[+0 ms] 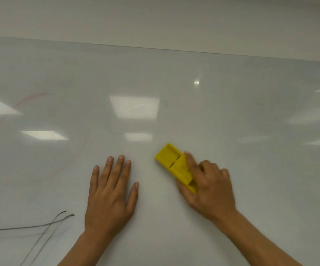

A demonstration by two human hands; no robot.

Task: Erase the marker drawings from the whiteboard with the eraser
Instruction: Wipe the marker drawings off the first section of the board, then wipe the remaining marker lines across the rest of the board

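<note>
Head view, item one: whiteboard [232,112], lying flat; we noted it largely wiped, with faint reddish arcs [30,98] at left and black marker lines [45,225] at lower left left to clear. Item two: yellow eraser [172,164], resting on the board right of centre. Item three: our right hand [211,187], its grip closed round the eraser's near end. Item four: our left hand [111,191], released, fingers straight, palm flat on the board just beside.

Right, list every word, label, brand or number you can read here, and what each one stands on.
None can be read.
The yellow eraser gripped by the right hand shows no print.
The whiteboard carries only dark marker lines and faint reddish curves, no letters.
</note>
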